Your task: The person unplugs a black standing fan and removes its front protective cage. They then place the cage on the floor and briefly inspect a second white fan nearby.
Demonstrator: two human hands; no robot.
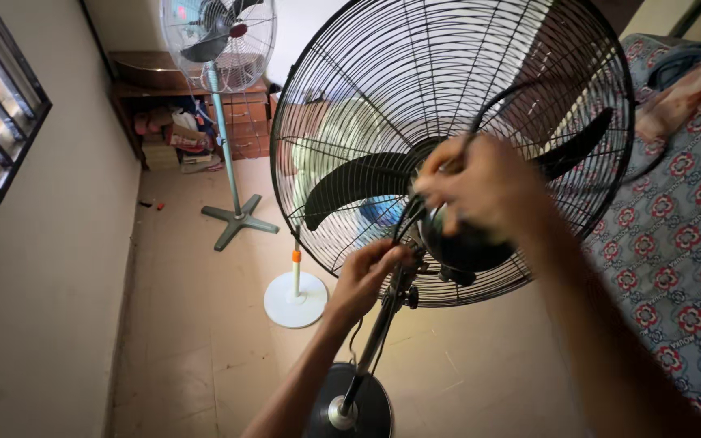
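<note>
My right hand (pixel 488 188) is curled over the top of the black motor housing (pixel 464 243) behind the fan cage (pixel 448 97), its grip closed around a thin black cable (pixel 492 101). My left hand (pixel 367 276) pinches the joint where the housing meets the black pole (pixel 379 332); how tight that grip is, I cannot tell. The pole drops to a round base (pixel 367 405) on the floor. A floral-covered bed (pixel 683 243) lies right; two other fans (pixel 221 40) (pixel 296 296) stand beyond.

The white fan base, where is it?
In the head view, the white base sits on the floor, left of the left hand, behind the black fan.
</note>
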